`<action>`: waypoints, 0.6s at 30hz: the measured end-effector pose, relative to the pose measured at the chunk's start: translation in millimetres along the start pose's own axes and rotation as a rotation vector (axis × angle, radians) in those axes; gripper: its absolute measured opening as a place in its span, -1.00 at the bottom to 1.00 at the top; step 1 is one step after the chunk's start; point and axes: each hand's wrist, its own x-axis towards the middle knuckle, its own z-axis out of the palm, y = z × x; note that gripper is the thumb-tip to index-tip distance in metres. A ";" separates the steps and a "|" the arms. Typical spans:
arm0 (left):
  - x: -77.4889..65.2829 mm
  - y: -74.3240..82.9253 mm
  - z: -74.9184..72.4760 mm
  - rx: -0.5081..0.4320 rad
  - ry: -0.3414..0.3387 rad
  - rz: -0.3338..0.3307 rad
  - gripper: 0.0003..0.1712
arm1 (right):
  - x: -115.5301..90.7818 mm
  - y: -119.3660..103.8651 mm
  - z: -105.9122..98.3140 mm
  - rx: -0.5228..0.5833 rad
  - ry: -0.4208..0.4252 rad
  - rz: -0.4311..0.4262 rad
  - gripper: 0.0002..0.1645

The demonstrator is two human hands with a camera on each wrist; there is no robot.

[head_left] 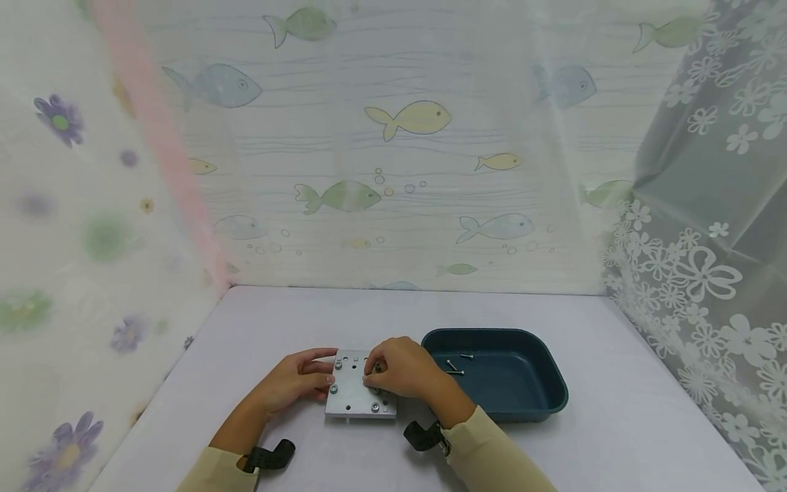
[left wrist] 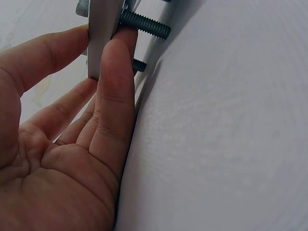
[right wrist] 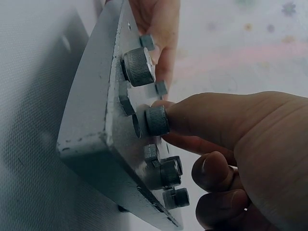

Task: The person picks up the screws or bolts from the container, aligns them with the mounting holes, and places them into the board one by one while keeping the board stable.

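Observation:
A silver metal plate (head_left: 354, 398) with holes and several socket-head bolts is held above the white table in the head view. My left hand (head_left: 292, 384) grips its left edge, thumb on one face and fingers behind in the left wrist view. There, a threaded bolt shank (left wrist: 144, 24) sticks out of the plate's underside, with a second shank (left wrist: 139, 65) lower down. With thumb and fingertip, my right hand (head_left: 402, 369) pinches the knurled head of a socket-head bolt (right wrist: 157, 120) at the plate's top face. Another bolt head (right wrist: 139, 67) stands nearby in the right wrist view.
A dark blue tray (head_left: 519, 383) stands right of the plate, partly behind my right wrist. Several small screws (head_left: 455, 372) lie at its left side. Printed curtains (head_left: 406, 225) hang behind the table (head_left: 277, 314) and along both sides.

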 end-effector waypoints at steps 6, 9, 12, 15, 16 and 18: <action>-0.4 0.0 -0.3 -0.010 -0.007 0.002 -0.14 | -0.4 0.2 -1.5 0.006 0.002 -0.013 -0.95; -0.3 0.3 -0.2 -0.012 -0.008 0.003 -0.14 | -1.2 1.4 -5.7 0.035 0.004 -0.022 -0.93; 0.3 0.4 0.1 -0.017 -0.008 0.004 -0.14 | -2.4 3.4 -12.2 0.074 0.010 -0.023 -0.89; 0.9 -0.4 0.5 -0.027 -0.009 0.003 -0.14 | -3.0 6.1 -19.5 0.098 0.024 -0.026 -0.89; 0.9 -0.5 0.5 -0.030 -0.009 0.003 -0.13 | -3.1 7.1 -21.9 0.102 0.029 -0.027 -0.88; 0.8 -0.8 0.5 -0.036 -0.008 0.001 -0.13 | -2.8 8.9 -26.7 0.095 0.041 -0.026 -0.89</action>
